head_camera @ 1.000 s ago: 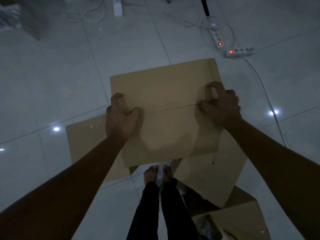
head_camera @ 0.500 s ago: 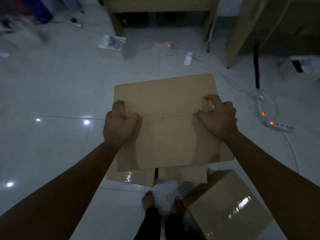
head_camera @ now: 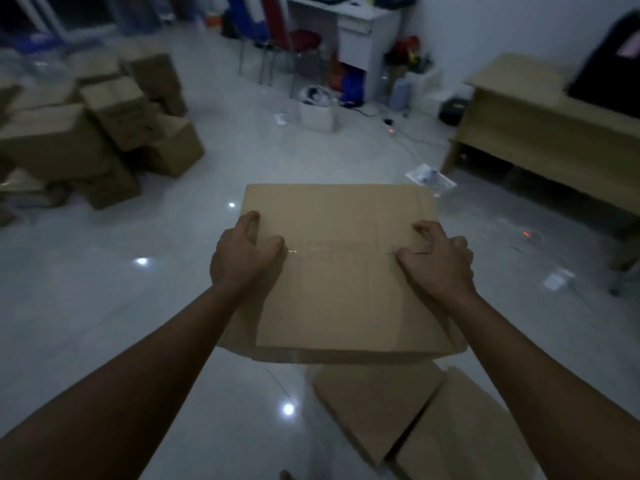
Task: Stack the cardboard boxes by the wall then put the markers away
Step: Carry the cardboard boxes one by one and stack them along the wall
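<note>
**Box in both hands, pile of boxes across the room**

Nearest, low in the view, two more cardboard boxes [head_camera: 426, 420] lie on the tiled floor [head_camera: 104, 306] by the person's feet, tipped against each other.

Above them the carried box [head_camera: 341, 271] is off the floor, held out in front at arm's length, its broad top face turned up toward the camera. The left hand [head_camera: 244, 259] grips its left side: fingers curled over the edge, thumb lying on the top face. The right hand [head_camera: 438, 259] does the same on the right, fingertips hooked in at the taped seam that runs across the top. Both hands are closed firmly on the cardboard, and the box spans the whole gap between them, so the load sits centred between the two grips.

Judging by how easily it is held out, the box is probably light, perhaps empty. Its panels look stiff but should dent under hard squeezing, and the smooth tape offers little friction, so the edges and corners are the better hold.

Farther off to the left, a loose pile of boxes [head_camera: 86, 126] sits untidily near the wall, the likely place for stacking. A wooden table [head_camera: 554, 133] stands at right and a white desk [head_camera: 346, 26] at the back. No markers can be made out in the dim light.
</note>
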